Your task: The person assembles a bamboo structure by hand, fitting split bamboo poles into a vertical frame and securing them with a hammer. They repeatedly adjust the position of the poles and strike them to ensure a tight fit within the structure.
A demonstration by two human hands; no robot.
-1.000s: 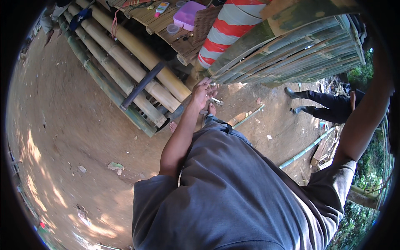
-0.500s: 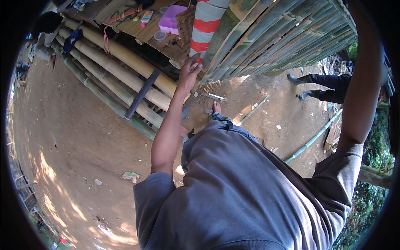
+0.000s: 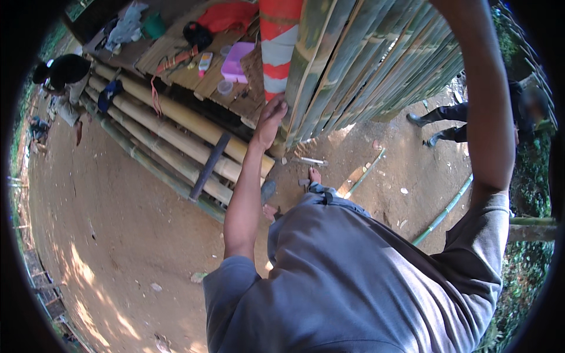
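A panel of split green bamboo slats (image 3: 365, 65) stands tilted in front of me, its left edge next to a post striped red and white (image 3: 278, 47). My left hand (image 3: 271, 120) is closed at the lower left edge of the panel, just under the striped part of the post; some of its fingers are hidden. On the right, my right arm (image 3: 494, 117) reaches up past the panel. The hand at its end lies beyond the top edge of the picture, so its grip does not show.
Left of the panel, thick bamboo poles (image 3: 159, 120) form a bench with a dark bar (image 3: 210, 166) across it. A bamboo platform holds a pink tray (image 3: 236, 62). A booted person (image 3: 450, 120) stands at right; another (image 3: 67, 73) is far left. A green pole (image 3: 444, 212) lies on the ground.
The view has shifted, showing more of the platform and the people at both sides. My left hand stays at the panel's edge. My right arm appears further left, with the hand out of view.
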